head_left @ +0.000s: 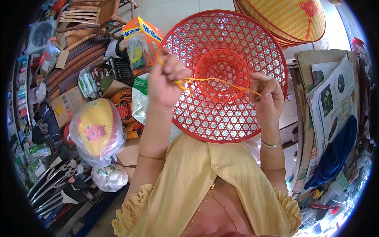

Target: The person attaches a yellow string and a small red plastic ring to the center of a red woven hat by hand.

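A red openwork woven hat (187,114), wide and round with silvery lining showing through its holes, lies in front of my chest, its raised crown (221,75) in the middle. Across the crown runs a thin yellow-orange cord (215,80), held between my two hands. My left hand (169,81) is closed on the cord over the hat's left side, with a looped end hanging beside the fingers. Over the right side, my right hand (267,96) pinches the cord's other part between thumb and fingers. Whether the cord is fastened to the hat cannot be made out.
Yellow woven hats (284,17) are stacked at the far right. Cardboard and newspapers (331,102) stand on the right, a dark blue cloth (335,154) against them. On the left are an orange box (144,35), a plastic-wrapped yellow hat (94,126) and a bamboo chair (98,15).
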The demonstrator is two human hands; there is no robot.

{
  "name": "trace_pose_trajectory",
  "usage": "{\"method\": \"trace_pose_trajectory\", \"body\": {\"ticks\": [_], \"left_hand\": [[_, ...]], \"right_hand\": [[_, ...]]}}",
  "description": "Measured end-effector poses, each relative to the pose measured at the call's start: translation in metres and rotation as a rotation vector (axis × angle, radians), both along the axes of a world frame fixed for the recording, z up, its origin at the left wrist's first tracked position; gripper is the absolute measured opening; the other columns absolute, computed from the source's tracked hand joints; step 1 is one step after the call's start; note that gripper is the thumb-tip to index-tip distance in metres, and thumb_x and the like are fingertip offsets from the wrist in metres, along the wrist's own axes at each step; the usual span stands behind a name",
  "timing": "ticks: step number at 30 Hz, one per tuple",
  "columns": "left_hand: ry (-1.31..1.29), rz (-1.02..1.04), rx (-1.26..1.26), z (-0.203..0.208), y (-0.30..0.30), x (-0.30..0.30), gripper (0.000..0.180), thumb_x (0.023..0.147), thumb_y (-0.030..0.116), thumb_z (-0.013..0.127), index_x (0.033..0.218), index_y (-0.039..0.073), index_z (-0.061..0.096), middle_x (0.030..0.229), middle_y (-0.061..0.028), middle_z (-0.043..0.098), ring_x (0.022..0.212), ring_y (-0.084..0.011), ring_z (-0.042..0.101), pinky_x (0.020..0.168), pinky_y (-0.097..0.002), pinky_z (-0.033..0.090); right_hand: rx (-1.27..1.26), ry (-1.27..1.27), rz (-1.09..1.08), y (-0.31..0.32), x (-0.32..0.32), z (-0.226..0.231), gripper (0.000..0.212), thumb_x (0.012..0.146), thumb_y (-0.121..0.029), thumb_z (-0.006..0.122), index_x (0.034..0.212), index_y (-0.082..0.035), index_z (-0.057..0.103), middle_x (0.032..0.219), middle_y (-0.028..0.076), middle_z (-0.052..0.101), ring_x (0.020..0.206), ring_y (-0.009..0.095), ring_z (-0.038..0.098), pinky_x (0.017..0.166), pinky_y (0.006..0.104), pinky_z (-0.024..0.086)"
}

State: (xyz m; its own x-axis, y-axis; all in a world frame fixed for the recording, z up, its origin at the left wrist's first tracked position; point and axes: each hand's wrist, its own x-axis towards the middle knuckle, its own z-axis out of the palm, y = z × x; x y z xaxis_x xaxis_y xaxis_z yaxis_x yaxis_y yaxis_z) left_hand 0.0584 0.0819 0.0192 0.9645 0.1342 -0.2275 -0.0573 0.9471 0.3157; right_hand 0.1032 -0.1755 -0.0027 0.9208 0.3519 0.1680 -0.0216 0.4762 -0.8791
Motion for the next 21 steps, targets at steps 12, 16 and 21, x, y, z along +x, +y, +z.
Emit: {"method": "trace_pose_trajectory", "body": {"ticks": [12, 16, 21], "left_hand": [[0.286, -0.394, 1.772, -0.110, 0.009, 0.042, 0.043, 0.090, 0.004, 0.047, 0.133, 0.002, 0.049, 0.117, -0.0171, 0.061, 0.107, -0.0259, 0.061, 0.094, -0.0345, 0.047], [0.238, -0.373, 1.984, -0.104, -0.001, 0.038, 0.038, 0.087, 0.004, 0.052, 0.125, 0.003, 0.056, 0.116, -0.0176, 0.061, 0.108, -0.0346, 0.059, 0.094, -0.0377, 0.046], [0.092, -0.238, 1.863, -0.080, -0.007, 0.028, 0.032, 0.082, 0.013, 0.064, 0.113, 0.006, 0.065, 0.115, -0.0139, 0.060, 0.108, -0.0292, 0.057, 0.095, -0.0397, 0.045]], "right_hand": [[-0.026, 0.823, 0.096, 0.076, 0.034, -0.052, 0.027, 0.094, -0.029, 0.061, 0.079, -0.009, 0.052, 0.066, 0.001, 0.053, 0.052, 0.009, 0.048, 0.048, 0.0234, 0.040], [-0.012, 0.993, 0.064, 0.103, 0.033, -0.100, 0.027, 0.096, -0.033, 0.058, 0.087, -0.007, 0.054, 0.074, 0.003, 0.056, 0.061, 0.014, 0.054, 0.054, 0.0273, 0.047], [0.123, 1.037, 0.009, 0.104, 0.026, -0.105, 0.029, 0.102, -0.027, 0.044, 0.110, -0.002, 0.054, 0.096, 0.010, 0.060, 0.088, 0.022, 0.063, 0.077, 0.0332, 0.054]]}}
